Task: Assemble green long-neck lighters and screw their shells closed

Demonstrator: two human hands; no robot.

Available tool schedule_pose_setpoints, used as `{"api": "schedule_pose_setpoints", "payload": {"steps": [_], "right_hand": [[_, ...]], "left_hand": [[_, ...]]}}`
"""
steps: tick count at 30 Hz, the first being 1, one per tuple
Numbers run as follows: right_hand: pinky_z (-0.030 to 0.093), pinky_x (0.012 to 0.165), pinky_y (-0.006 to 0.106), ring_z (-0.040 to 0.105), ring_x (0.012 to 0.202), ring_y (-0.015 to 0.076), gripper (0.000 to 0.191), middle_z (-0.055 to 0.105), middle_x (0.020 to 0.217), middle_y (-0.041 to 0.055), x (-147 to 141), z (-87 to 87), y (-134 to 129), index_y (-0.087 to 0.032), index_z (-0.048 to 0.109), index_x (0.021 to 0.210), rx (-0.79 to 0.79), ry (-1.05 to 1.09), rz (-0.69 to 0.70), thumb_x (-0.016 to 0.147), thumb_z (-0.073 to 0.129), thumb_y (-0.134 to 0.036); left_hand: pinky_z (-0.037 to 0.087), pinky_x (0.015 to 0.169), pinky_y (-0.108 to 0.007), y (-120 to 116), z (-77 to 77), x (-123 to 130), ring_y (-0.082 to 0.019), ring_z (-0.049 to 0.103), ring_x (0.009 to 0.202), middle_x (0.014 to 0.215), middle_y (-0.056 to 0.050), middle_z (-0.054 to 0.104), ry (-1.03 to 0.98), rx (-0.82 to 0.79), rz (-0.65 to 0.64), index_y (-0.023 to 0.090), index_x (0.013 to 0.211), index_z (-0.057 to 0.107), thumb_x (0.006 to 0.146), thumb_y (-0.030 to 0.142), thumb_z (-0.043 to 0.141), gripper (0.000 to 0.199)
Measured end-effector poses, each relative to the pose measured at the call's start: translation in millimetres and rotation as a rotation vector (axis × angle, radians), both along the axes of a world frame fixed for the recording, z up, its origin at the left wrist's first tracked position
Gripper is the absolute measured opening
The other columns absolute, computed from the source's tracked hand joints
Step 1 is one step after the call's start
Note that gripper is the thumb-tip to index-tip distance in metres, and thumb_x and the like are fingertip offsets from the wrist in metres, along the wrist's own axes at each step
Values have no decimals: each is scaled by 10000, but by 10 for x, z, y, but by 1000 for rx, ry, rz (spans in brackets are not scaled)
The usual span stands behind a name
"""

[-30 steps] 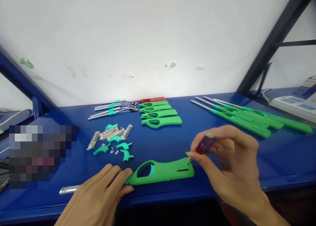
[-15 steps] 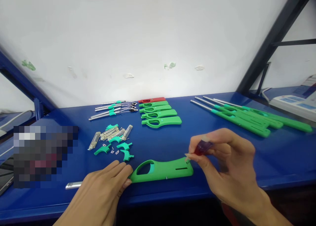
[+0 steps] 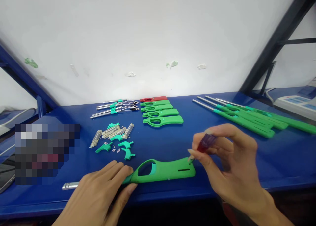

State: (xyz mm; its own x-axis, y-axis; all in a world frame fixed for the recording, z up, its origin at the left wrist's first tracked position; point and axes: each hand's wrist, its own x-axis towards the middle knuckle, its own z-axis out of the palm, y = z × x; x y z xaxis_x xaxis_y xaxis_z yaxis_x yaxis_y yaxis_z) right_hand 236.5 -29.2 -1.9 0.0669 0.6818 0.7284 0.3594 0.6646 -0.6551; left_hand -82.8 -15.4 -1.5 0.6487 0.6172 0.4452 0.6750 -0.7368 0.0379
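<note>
At the table's point(image 3: 158, 143) front, the lighter point(image 3: 161, 171) was laid flat, its neck gripped under the left hand point(image 3: 103, 183), which was nearly closed over it. By the right hand point(image 3: 234, 160) a screwdriver point(image 3: 206, 143) was pinched — thumb against fingers, the rest loosely curled — with its tip held at the lighter's wide end. Shells point(image 3: 170, 120) were lined up toward the table's back, triggers point(image 3: 103, 147) and tubes point(image 3: 111, 133) strewn toward its left, more lighters point(image 3: 247, 124) grouped toward its right.

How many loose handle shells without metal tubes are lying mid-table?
5. The red shell is farthest back; in front come the first green shell, second green shell, third green shell and, nearest, fourth green shell. They lie close together, so another could be hidden.
</note>
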Motion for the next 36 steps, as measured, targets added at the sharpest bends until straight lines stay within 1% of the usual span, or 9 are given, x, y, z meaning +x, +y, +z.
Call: {"api": "schedule_pose_setpoints", "payload": {"steps": [5, 9, 12, 14, 18, 21, 25, 30, 36], "right_hand": [[706, 641, 321, 784, 785, 178, 631, 748, 1012, -37, -71, 49, -41, -429, 571, 1430, 73, 79, -38, 974, 737, -27], [709, 632, 348, 801, 928, 240, 691, 752, 1213, 39, 0, 122, -27, -441, 598, 1535, 152, 179, -260, 969, 792, -96], [690, 533, 320, 714, 658, 137, 632, 680, 1434, 87, 235, 119, 74, -385, 593, 1586, -84, 21, -300, 998, 813, -316], [640, 440, 304, 680, 551, 109, 617, 678, 1421, 103, 422, 65, 164, -353, 581, 1591, -228, -124, -307, 1014, 781, -436], [634, 543, 331, 751, 648, 164, 328, 722, 1291, 87, 650, -73, 287, -303, 737, 1347, -278, -468, -421, 1073, 662, -466], [618, 604, 352, 746, 662, 180, 284, 757, 1245, 86, 629, -65, 262, -287, 775, 1257, -243, -555, -468, 1086, 633, -463], [608, 585, 280, 803, 806, 202, 278, 824, 1105, 31, 447, 63, 81, -335, 780, 1254, -215, -438, -294, 1106, 610, -497], [676, 706, 238, 846, 866, 193, 260, 881, 1055, -71, 220, 119, -92, -414, 811, 1203, -260, -576, 0, 988, 784, -558], [699, 724, 241, 856, 834, 203, 235, 889, 1034, -65, 169, 142, -73, -411, 845, 1130, -221, -576, 104, 995, 775, -590]], "left_hand": [[616, 740, -311, -42, -69, -59, -240, 801, 977, 1172, -41, 811, 12, 57, 30, 297, 1317, 665, 1208, 398, 426, 281], [607, 685, -298, -15, -72, -49, -230, 802, 918, 1130, -44, 817, -19, 93, 9, 286, 1321, 657, 1210, 364, 426, 268], [587, 623, -294, 15, -18, -1, -225, 802, 869, 1064, -46, 812, -51, 134, 4, 267, 1297, 657, 1208, 346, 437, 250], [572, 590, -286, 28, 27, 36, -214, 799, 823, 1020, -45, 805, -73, 163, -1, 252, 1271, 655, 1210, 331, 433, 243], [570, 585, -263, 41, 69, 87, -184, 787, 768, 1000, -41, 799, -106, 184, -12, 237, 1241, 653, 1222, 318, 428, 240], [571, 596, -249, 52, 51, 99, -169, 775, 742, 962, -27, 787, -122, 191, -21, 231, 1257, 658, 1226, 313, 438, 237], [584, 630, -237, 34, 12, 101, -152, 759, 719, 938, -17, 785, -137, 197, -59, 210, 1256, 651, 1216, 287, 474, 197], [602, 647, -266, -33, 3, 134, -176, 776, 739, 922, -40, 801, -55, 310, -89, 174, 1224, 660, 1212, 266, 471, 211], [543, 538, -317, -74, 73, 250, -186, 703, 624, 779, -7, 733, 20, 311, -65, 208, 1021, 674, 1213, 207, 347, 379]]}}
